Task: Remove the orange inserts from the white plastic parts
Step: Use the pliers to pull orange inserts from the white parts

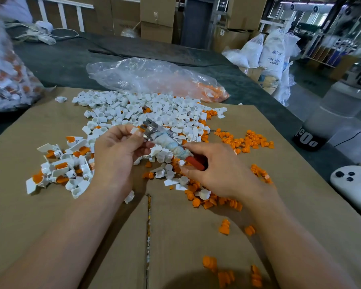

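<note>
1. Right hand (217, 170) grasps the red handle of the tape-wrapped tool (171, 144).
2. Left hand (117, 151) pinches its metal head.
3. White plastic parts (150, 109) are heaped at 12 o'clock from the hands, on the cardboard surface (175, 236).
4. Loose orange inserts (246, 140) lie at 2 o'clock.

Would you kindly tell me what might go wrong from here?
The metal tip of the tool, gripped by the right hand, meets the white part pinched in the left hand; a slip might nick a finger. Loose orange inserts lie beside the unfinished parts and could mix back in, or drop into the cardboard seam.
</note>
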